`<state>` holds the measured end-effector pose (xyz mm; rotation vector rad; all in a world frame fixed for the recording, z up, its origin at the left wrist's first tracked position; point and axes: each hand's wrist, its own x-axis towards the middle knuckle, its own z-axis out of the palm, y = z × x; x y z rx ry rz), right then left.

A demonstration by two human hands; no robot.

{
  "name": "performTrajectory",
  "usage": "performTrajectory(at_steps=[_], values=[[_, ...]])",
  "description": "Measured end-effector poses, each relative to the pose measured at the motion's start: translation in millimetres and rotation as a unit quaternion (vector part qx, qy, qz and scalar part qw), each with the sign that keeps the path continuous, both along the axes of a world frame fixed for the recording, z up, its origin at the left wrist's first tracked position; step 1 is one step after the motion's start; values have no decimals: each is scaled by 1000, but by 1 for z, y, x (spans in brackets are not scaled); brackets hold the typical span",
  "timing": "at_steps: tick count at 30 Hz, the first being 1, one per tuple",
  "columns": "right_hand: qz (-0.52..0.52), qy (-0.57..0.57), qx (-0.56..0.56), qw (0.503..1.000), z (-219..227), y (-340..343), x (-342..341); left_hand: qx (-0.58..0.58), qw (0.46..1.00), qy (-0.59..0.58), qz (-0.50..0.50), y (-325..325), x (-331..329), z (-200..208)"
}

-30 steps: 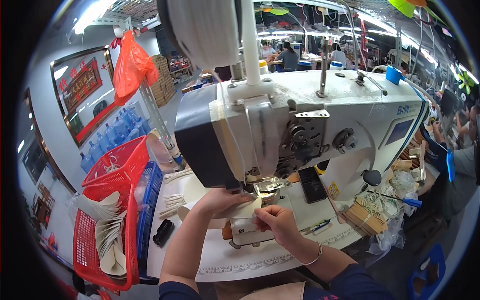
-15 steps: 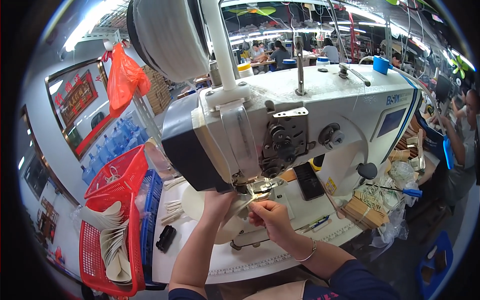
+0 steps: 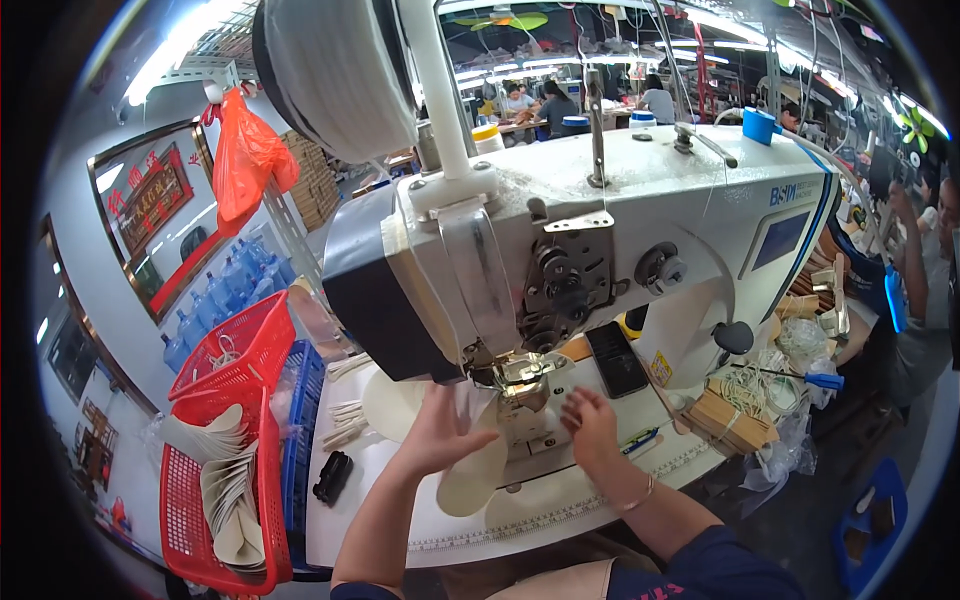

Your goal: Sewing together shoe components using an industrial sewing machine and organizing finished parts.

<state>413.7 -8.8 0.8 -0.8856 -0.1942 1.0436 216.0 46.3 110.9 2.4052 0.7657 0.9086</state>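
Note:
My left hand (image 3: 438, 442) is open at the left of the sewing machine's (image 3: 510, 385) needle area, its thumb spread to the right. Beside and below it a cream, flat, rounded piece (image 3: 474, 478) hangs over the front of the machine bed; whether the fingers touch it is hard to see. My right hand (image 3: 596, 428) is raised to the right of the presser foot, fingers loosely bent and apart, holding nothing. Another cream piece (image 3: 390, 404) lies flat behind my left wrist. The needle tip is hidden among the metal parts.
Red baskets (image 3: 275, 500) with cream pieces and a blue crate (image 3: 303, 440) stand at the left. Bundled cream strips (image 3: 346, 424) and a black object (image 3: 332, 478) lie on the table. A phone (image 3: 617, 360), pens (image 3: 640, 440) and wooden-coloured strips (image 3: 728, 422) are at the right.
My hands have parted. The right hand let go of the cream piece at the presser foot and moved right; the left thumb opened, and the piece now hangs lower.

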Motion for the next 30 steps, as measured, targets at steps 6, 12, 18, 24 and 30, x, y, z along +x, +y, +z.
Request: performTrajectory(at_steps=[6, 12, 18, 24, 30], values=[[-79, 22, 14, 997, -24, 63, 20, -18, 943, 307, 123, 29, -6, 24], [33, 27, 175, 984, -6, 57, -3, -134, 985, 42, -100, 87, -17, 66], [88, -107, 176, 975, -29, 66, 16, 33, 998, 39, -28, 97, 36, -1], [81, -72, 165, 980, -15, 58, 18, -63, 997, 32, -20, 119, 31, 5], [82, -126, 155, 976, -25, 61, 26, -157, 986, 48, 13, 162, -54, 14]])
